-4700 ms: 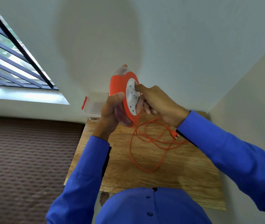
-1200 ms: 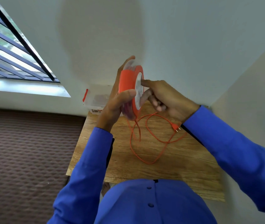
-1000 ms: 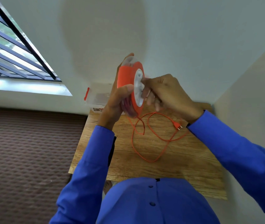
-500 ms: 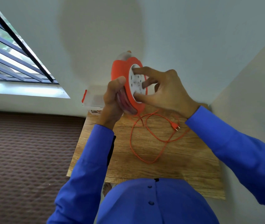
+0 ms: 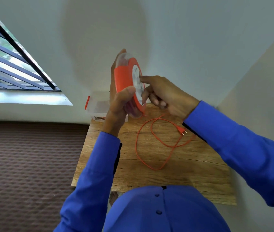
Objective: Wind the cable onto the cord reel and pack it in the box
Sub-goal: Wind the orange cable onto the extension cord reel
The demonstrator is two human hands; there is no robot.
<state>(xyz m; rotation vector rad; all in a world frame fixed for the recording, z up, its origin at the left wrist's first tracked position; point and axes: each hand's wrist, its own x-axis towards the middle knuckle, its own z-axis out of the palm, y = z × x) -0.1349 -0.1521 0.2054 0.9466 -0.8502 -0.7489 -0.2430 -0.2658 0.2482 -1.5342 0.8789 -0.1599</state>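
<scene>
I hold an orange cord reel (image 5: 123, 77) upright above the far edge of the wooden table (image 5: 191, 168). My left hand (image 5: 119, 101) grips its rim, thumb on the near side and fingers behind. My right hand (image 5: 163, 94) touches the reel's white socket face (image 5: 137, 81) with its index finger, the other fingers curled. An orange cable (image 5: 149, 148) runs from the reel's bottom and lies in loose loops on the table, ending in an orange plug (image 5: 181, 131). A clear plastic box (image 5: 97, 109) with an orange latch stands behind the reel at the table's far left corner.
White walls close in the table at the back and on the right. A barred window (image 5: 7, 64) is at the upper left. Brown patterned flooring (image 5: 24, 164) lies left of the table. My blue shirt covers the table's near edge.
Less cable lies on the table than 4.7 s ago. My right hand has turned on the socket face, from spread fingers half a second ago to a pointing index finger. The reel stays held up.
</scene>
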